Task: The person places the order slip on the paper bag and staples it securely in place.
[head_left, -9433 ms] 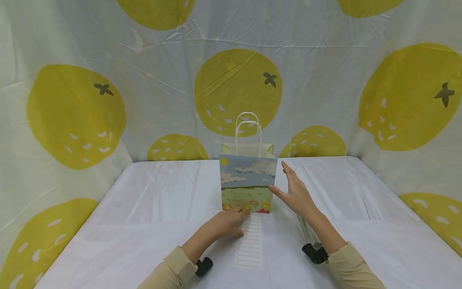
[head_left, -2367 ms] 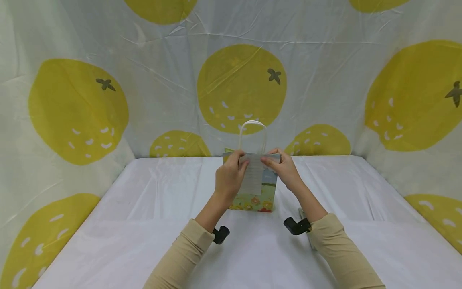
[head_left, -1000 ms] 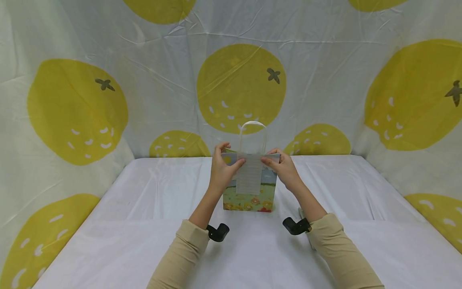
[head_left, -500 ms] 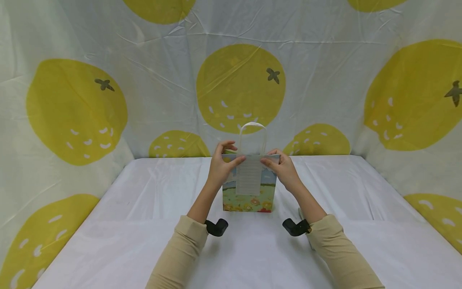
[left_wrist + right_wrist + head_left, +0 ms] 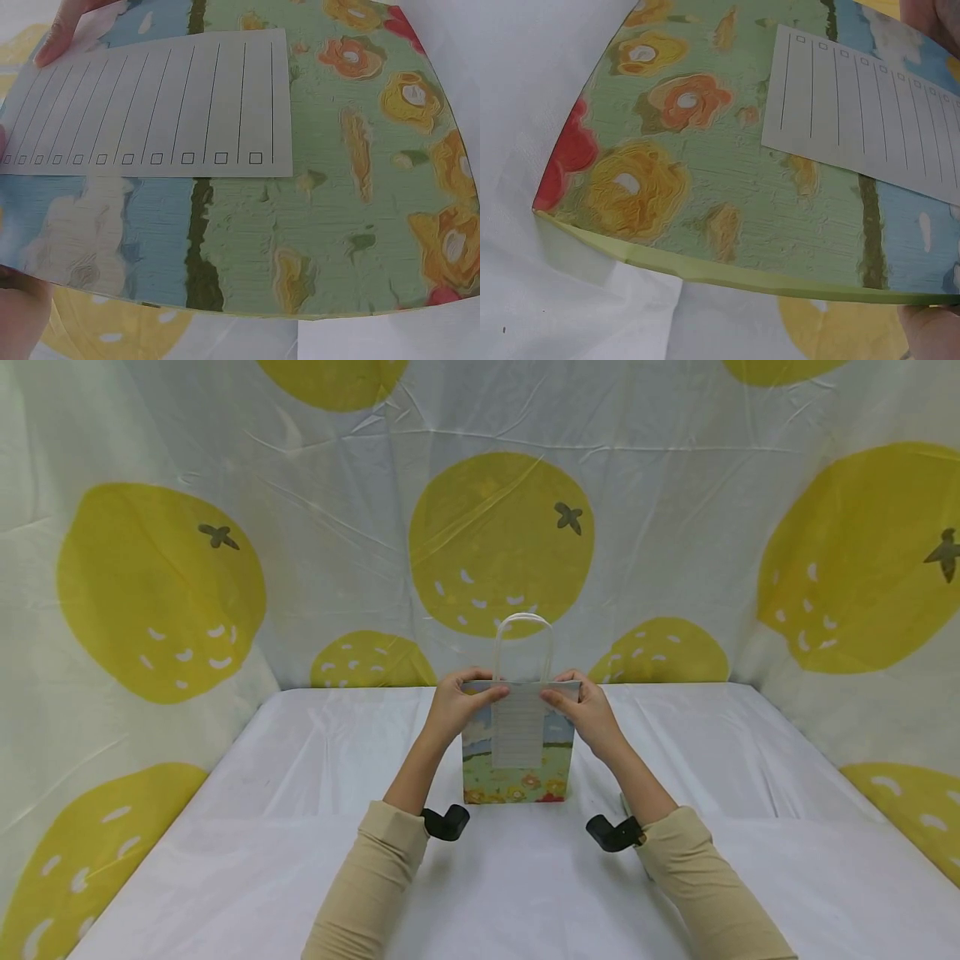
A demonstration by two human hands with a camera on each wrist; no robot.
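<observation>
A small paper gift bag (image 5: 517, 787), painted with sky, meadow and flowers, stands upright mid-table. A narrow lined checklist sheet (image 5: 516, 739) lies against its front, top end at the bag's rim. My left hand (image 5: 452, 706) pinches the upper left, thumb on the sheet's edge and fingers behind the rim. On the other side, my right hand (image 5: 592, 714) pinches likewise at the upper right. Between the hands rises a white handle loop (image 5: 525, 617). In the left wrist view, the checklist sheet (image 5: 172, 112) shows a row of small boxes along one side.
A pale flat object (image 5: 625, 806) lies beneath my right forearm, mostly covered by it. White cloth covers the table (image 5: 300, 760), and a lemon-print curtain (image 5: 337, 560) hangs behind. A black wrist camera (image 5: 446, 823) sits at my left cuff.
The checklist sheet, earlier flat on the table, is now up against the bag. My left hand has shifted outward and its raised fingers have come down behind the rim; the right stays put.
</observation>
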